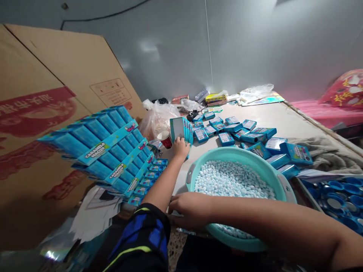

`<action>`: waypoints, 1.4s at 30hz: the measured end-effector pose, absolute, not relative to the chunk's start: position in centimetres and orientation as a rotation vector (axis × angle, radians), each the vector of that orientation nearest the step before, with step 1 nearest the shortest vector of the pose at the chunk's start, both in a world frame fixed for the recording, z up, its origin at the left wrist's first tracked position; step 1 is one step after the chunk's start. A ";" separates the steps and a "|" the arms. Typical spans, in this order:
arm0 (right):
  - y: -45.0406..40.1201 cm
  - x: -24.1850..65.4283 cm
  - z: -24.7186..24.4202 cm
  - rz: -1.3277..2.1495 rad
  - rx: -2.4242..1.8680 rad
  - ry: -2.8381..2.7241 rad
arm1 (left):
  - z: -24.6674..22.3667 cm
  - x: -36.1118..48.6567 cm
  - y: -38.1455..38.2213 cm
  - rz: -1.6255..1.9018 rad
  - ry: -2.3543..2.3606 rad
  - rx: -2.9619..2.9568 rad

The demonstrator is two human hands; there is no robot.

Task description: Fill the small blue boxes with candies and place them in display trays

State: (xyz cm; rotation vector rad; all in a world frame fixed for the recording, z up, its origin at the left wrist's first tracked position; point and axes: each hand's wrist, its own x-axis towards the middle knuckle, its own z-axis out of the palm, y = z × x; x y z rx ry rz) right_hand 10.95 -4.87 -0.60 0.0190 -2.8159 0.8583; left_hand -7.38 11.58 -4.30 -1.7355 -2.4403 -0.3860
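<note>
My left hand point(181, 148) reaches forward and grips the near edge of a blue cardboard carton point(188, 131) with a pale panel and a row of blue slats. My right hand point(189, 210) crosses in front of a turquoise basin point(283, 189), by its left rim. Its fingers are curled, and whatever lies in them is hidden. Small white and pale blue candies point(232, 179) fill much of the basin. To the left, blue display boxes point(113, 147) stand stacked at a slant, with small blue packs point(153, 175) in their lower front.
Loose blue packs point(227, 138) are scattered on the white table point(272, 117) behind the basin. A paper cup point(165, 139) stands near a plastic bag point(159, 117). A large brown carton point(85, 68) rises at left. Blue round parts point(337, 200) fill a box at right, near a grey cloth point(326, 153).
</note>
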 end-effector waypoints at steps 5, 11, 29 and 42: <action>-4.7 11.0 -0.4 0.883 0.032 -2.844 | -5.4 -9.4 9.6 -0.187 -2.394 -1.965; -4.8 11.3 -0.6 0.940 0.091 -2.793 | -6.9 -10.7 10.2 -0.162 -2.349 -2.046; -4.6 11.6 -0.4 1.042 0.097 -2.779 | -8.3 -10.6 11.5 -0.554 -2.412 -1.907; -4.5 11.7 1.1 0.873 0.025 -2.938 | -8.9 -8.6 11.1 -0.580 -2.370 -1.777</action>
